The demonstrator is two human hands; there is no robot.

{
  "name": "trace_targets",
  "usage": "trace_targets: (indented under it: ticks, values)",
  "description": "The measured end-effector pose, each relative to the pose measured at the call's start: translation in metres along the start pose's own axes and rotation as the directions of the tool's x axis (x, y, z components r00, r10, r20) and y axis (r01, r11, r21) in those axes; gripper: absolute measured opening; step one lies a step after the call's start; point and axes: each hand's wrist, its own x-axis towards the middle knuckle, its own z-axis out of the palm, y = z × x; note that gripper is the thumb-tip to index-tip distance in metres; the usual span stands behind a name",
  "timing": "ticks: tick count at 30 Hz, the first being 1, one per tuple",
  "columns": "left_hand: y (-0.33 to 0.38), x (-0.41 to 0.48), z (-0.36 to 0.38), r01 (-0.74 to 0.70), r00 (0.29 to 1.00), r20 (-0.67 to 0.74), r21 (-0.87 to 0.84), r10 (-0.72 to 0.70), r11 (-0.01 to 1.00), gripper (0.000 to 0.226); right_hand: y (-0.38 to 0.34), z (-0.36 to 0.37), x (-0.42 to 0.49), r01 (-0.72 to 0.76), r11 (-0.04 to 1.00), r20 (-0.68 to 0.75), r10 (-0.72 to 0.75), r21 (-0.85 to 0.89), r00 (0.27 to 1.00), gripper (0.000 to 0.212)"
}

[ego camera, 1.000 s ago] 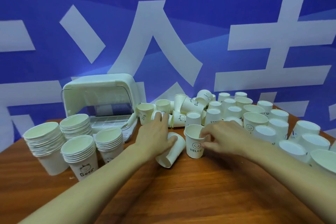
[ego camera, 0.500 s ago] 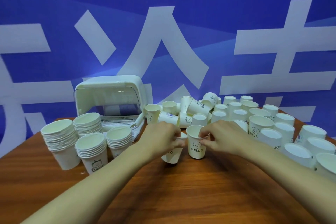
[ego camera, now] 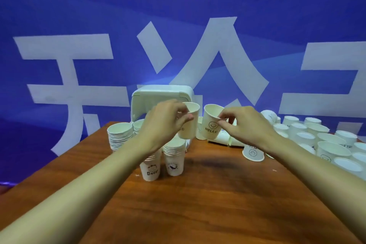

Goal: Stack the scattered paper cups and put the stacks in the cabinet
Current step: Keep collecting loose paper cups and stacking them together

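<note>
Two cups in the air, both mouth up, side by side with a small gap. The left hand (ego camera: 166, 123) has fingers and thumb wrapped round the wall of a white cup (ego camera: 189, 123). The right hand (ego camera: 247, 125) pinches the rim of the HELLO cup (ego camera: 211, 125) between thumb and fingertips, and that cup is tilted slightly. Both are held above the table, in front of the white cabinet (ego camera: 162, 95) at the far edge; cabinet interior hidden by the left hand. Below the left hand, near side: Bear stack (ego camera: 150, 167) and second stack (ego camera: 174, 159), upright, just beside each other. Farther left is a taller stack (ego camera: 119, 136), with a rear stack (ego camera: 138, 125) behind it, mostly hidden. Right side: loose cups (ego camera: 320, 140) standing upright in a crowd, out to the table's right edge. A few tipped cups (ego camera: 225, 138) lie on their sides below the HELLO cup. One smiley cup (ego camera: 253, 152) sits just under the right wrist. Wooden table (ego camera: 198, 204), blue banner (ego camera: 79, 16) with large white characters behind.
</note>
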Motion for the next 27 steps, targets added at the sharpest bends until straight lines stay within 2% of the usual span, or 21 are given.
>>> trace_targets:
  ticks: [4,7,12,19,23,27]
  values:
    - [-0.032,-0.017,-0.041,0.070,0.996,-0.056,0.137,-0.063,0.988,0.020,-0.036,0.018,0.017,0.088,0.995,0.012,-0.089,0.039,0.996,0.017]
    - [-0.051,-0.033,-0.058,0.133,0.991,-0.041,0.194,-0.127,0.972,0.018,-0.056,0.032,0.025,0.140,0.987,0.026,-0.142,0.076,0.989,0.018]
    - [-0.069,-0.053,-0.061,0.172,0.985,-0.007,0.201,-0.175,0.964,0.019,-0.072,0.041,0.031,0.189,0.982,0.056,-0.190,0.023,0.980,0.012]
    - [-0.069,-0.060,-0.050,0.128,0.991,0.024,0.167,-0.133,0.978,0.020,-0.082,0.052,0.034,0.209,0.978,0.091,-0.209,0.010,0.974,0.012]
    - [-0.074,-0.059,-0.042,0.128,0.984,0.097,0.189,-0.148,0.974,0.026,-0.082,0.061,0.036,0.211,0.977,0.119,-0.212,0.016,0.970,0.018]
    - [-0.079,-0.062,-0.032,0.135,0.951,0.241,0.238,-0.193,0.962,0.031,-0.079,0.074,0.034,0.217,0.976,0.173,-0.212,-0.011,0.962,0.023]
